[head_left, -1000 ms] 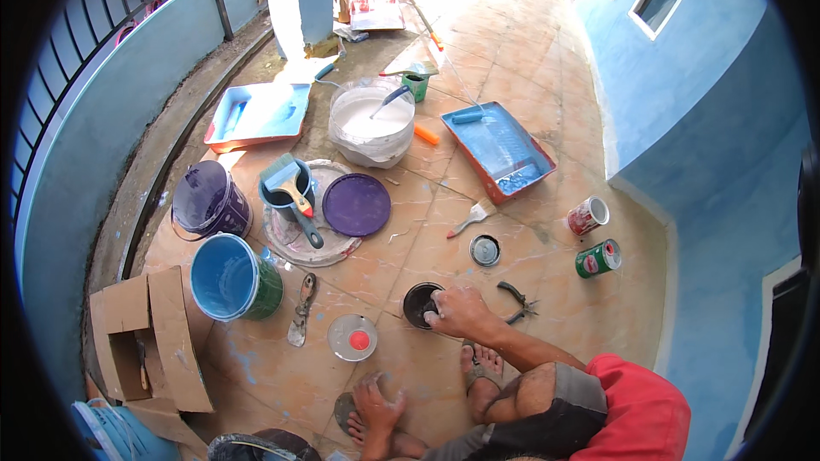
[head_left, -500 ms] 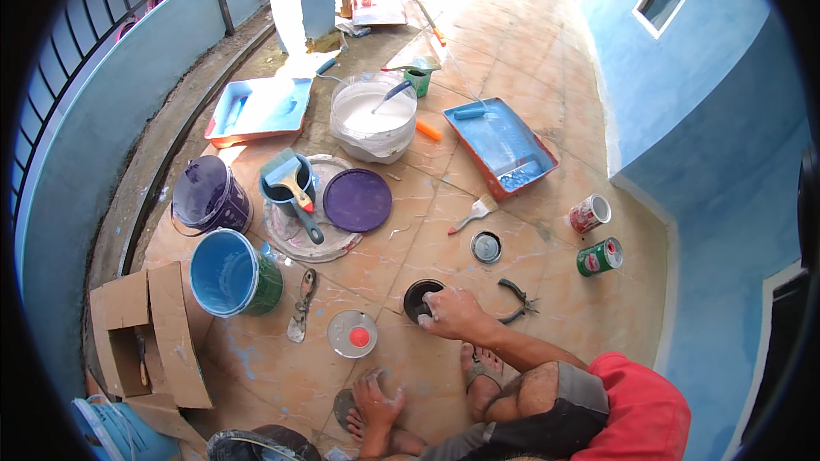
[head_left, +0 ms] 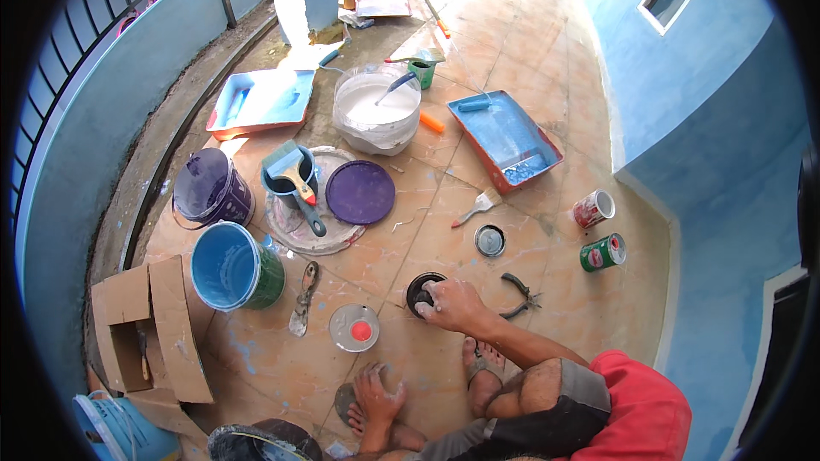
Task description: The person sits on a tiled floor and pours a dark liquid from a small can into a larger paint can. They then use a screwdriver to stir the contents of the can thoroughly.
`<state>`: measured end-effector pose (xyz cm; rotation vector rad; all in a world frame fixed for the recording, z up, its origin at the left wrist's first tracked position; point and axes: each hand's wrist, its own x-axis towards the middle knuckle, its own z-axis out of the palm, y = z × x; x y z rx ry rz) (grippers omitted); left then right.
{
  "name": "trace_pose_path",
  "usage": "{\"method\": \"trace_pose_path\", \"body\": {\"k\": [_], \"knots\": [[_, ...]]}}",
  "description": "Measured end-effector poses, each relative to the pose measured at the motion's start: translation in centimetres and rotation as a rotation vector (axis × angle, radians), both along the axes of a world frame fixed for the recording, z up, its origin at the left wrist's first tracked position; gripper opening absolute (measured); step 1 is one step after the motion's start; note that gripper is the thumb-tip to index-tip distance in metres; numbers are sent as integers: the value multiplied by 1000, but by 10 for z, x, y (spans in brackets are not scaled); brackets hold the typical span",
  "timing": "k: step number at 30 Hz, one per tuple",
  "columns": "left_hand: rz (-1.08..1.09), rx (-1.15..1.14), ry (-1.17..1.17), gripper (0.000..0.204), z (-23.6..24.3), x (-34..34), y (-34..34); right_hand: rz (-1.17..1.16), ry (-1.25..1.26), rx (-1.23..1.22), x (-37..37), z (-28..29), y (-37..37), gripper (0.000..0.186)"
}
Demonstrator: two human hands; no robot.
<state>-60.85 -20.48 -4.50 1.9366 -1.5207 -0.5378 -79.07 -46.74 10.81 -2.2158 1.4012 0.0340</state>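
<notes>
My right hand (head_left: 453,306) is over a small round black tub (head_left: 417,283) on the tiles. Its bent fingers dip inside the rim, and what they pinch, if anything, is hidden. Over my left foot rests my left hand (head_left: 376,393), empty, its fingers spread, beside a grey sandal (head_left: 344,399). Left of the tub stands a round tin (head_left: 344,332) with a red spot on top. A pair of black-handled pliers (head_left: 516,283) lies to its right. Beyond is a small round lid or shallow tin (head_left: 490,241) with grey in it.
Two small tins, one red and white (head_left: 589,211), one green (head_left: 598,254), stand right. A scraper (head_left: 305,299), blue bucket (head_left: 226,265), purple bucket (head_left: 229,198) and cardboard box (head_left: 184,341) are left. Ahead are a paint tub (head_left: 376,138), roller tray (head_left: 512,141), paintbrush (head_left: 478,206) and purple lid (head_left: 360,192).
The view has shifted slightly, moving the scene a little upward. My right fingers have changed position slightly inside the black tub. My left hand stays on the foot.
</notes>
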Motion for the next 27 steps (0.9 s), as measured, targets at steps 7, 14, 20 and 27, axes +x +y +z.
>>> {"method": "trace_pose_path", "body": {"k": [7,14,20,27], "knots": [[-7,-5,-11,68,5,1,-1,-51,155,-35,-7,6,-1,39],[6,67,-7,65,8,-2,-4,-87,-102,-67,3,-1,-2,39],[30,71,15,64,8,-1,-4,-50,122,-121,-15,7,0,34],[24,55,17,64,9,-2,-5,-114,-192,39,-15,16,-11,48]]}}
